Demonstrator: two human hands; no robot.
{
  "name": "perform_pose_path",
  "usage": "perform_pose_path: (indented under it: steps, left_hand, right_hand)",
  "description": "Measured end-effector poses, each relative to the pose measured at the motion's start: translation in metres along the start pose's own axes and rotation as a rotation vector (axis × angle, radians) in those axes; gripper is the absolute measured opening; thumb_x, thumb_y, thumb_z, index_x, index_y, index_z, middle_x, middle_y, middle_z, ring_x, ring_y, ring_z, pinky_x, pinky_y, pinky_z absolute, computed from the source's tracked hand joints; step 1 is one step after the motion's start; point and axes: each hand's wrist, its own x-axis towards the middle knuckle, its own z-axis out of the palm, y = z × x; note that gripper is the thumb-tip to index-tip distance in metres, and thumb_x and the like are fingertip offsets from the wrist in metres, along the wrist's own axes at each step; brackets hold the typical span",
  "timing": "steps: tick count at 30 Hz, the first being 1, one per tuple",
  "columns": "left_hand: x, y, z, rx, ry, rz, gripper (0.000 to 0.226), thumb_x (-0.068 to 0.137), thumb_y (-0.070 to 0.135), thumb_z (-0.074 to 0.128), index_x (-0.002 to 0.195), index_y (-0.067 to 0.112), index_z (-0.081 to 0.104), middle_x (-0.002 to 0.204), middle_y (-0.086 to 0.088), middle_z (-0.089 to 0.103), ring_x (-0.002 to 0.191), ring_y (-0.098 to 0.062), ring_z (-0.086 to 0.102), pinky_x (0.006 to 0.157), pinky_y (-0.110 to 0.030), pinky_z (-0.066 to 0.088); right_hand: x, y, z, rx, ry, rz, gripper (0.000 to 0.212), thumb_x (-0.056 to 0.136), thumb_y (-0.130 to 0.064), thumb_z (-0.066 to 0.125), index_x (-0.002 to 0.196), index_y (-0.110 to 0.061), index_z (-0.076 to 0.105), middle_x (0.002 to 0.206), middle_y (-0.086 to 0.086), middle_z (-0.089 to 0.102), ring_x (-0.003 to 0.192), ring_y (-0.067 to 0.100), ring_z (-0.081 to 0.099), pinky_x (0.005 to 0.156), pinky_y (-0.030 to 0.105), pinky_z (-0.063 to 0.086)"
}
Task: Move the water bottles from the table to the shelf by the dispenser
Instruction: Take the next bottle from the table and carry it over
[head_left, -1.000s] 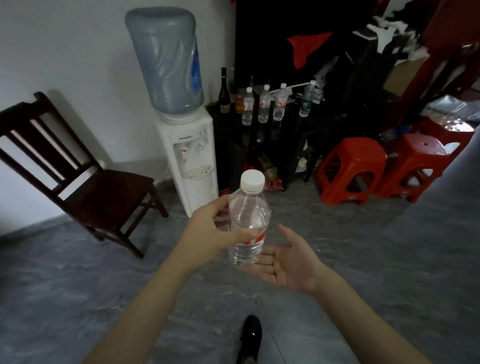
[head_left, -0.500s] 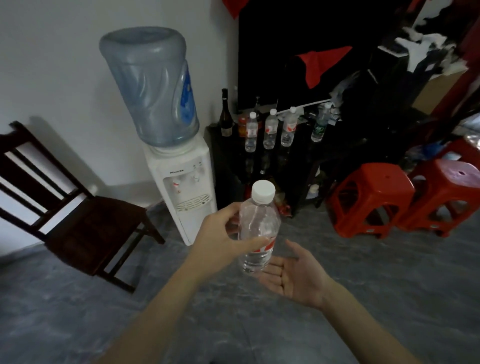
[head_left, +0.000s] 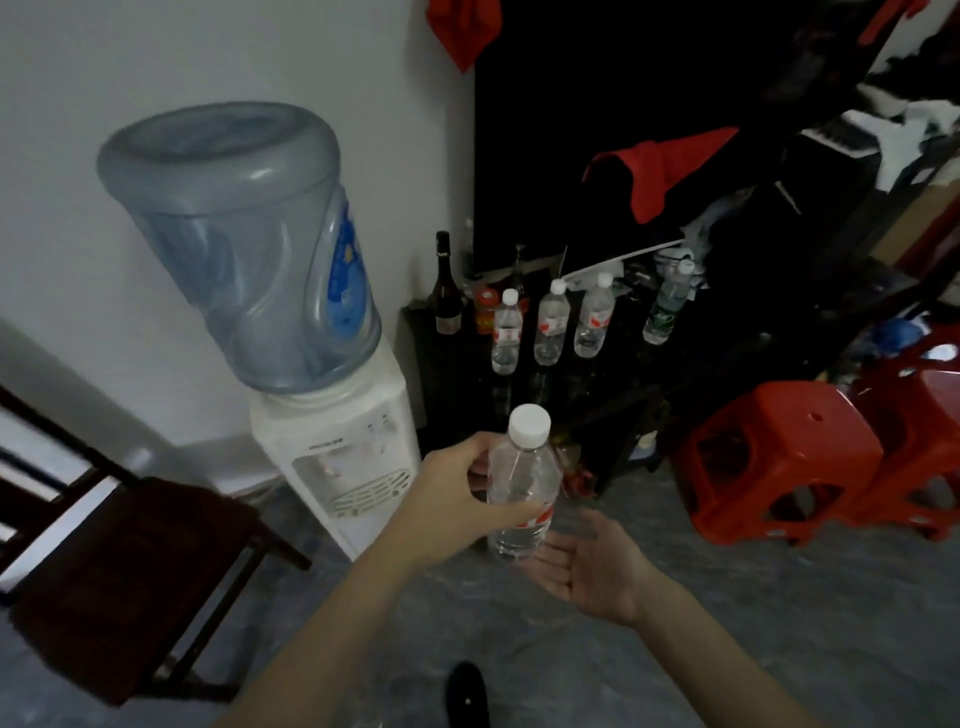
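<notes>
Evidently the carrying step is in hand: the left hand is gripping a clear water bottle around its middle, fingers curled shut on it, holding it upright in the air, near the dispenser and short of the dark shelf to its right. The right hand is lying open, palm up, just under the bottle's base, gripping nothing. Three like bottles are standing in a row on the shelf, a green-labelled one to their right. Next, I judge, the left forearm, now angling up from the near edge, needs extending farther so the bottle lands on bare shelf beside that row without toppling it.
</notes>
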Motion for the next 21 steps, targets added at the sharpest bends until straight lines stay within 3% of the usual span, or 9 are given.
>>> perform_pose_path:
  steps: [3,7,11,14,18,21]
  left_hand:
    - [0.052,-0.008,-0.011,-0.005,-0.029,0.0,0.065,0.065,0.055,0.091,0.121,0.039,0.063,0.116,0.019,0.074,0.107,0.0,0.071,0.093,-0.032,0.061]
    - [0.103,-0.013,-0.02,0.001,-0.057,-0.028,0.067,0.061,0.056,0.09,0.12,0.042,0.061,0.113,0.025,0.072,0.103,0.004,0.07,0.085,-0.018,0.058]
    - [0.141,-0.032,-0.024,0.001,-0.074,-0.062,0.07,0.062,0.056,0.089,0.124,0.044,0.059,0.117,0.029,0.07,0.107,0.006,0.068,0.084,-0.012,0.055]
    - [0.166,-0.049,-0.024,-0.006,-0.047,-0.103,0.069,0.065,0.051,0.091,0.125,0.048,0.058,0.121,0.026,0.07,0.112,0.002,0.068,0.092,-0.02,0.057]
    - [0.202,-0.07,-0.02,0.01,0.026,-0.155,0.067,0.068,0.05,0.093,0.127,0.045,0.06,0.12,0.025,0.071,0.112,0.004,0.068,0.091,-0.014,0.055]
    - [0.228,-0.079,-0.019,0.02,0.088,-0.22,0.065,0.068,0.052,0.092,0.125,0.046,0.06,0.118,0.028,0.071,0.111,0.006,0.067,0.087,-0.008,0.052]
  right_hand:
    - [0.024,-0.044,0.013,-0.004,0.02,-0.056,0.072,0.099,-0.057,0.035,0.124,0.007,0.057,0.123,0.027,0.065,0.108,0.037,0.064,0.073,0.039,0.054]
    - [0.053,-0.083,0.025,0.069,0.079,-0.067,0.063,0.099,-0.055,0.039,0.099,0.005,0.06,0.093,0.022,0.068,0.109,0.037,0.063,0.071,0.039,0.053]
    - [0.091,-0.11,0.032,0.09,0.059,-0.002,0.064,0.099,-0.056,0.037,0.102,0.004,0.06,0.065,0.016,0.068,0.083,0.031,0.065,0.08,0.038,0.054]
    - [0.118,-0.131,0.031,0.097,0.065,0.031,0.063,0.1,-0.053,0.038,0.107,0.005,0.061,0.073,0.017,0.069,0.073,0.029,0.066,0.08,0.037,0.054]
    - [0.156,-0.174,0.028,0.102,0.052,0.102,0.067,0.102,-0.051,0.031,0.106,0.007,0.063,0.1,0.024,0.068,0.095,0.034,0.063,0.078,0.038,0.05]
    - [0.186,-0.206,0.03,0.101,0.06,0.153,0.063,0.102,-0.048,0.032,0.109,0.008,0.061,0.099,0.025,0.067,0.096,0.036,0.061,0.083,0.04,0.048]
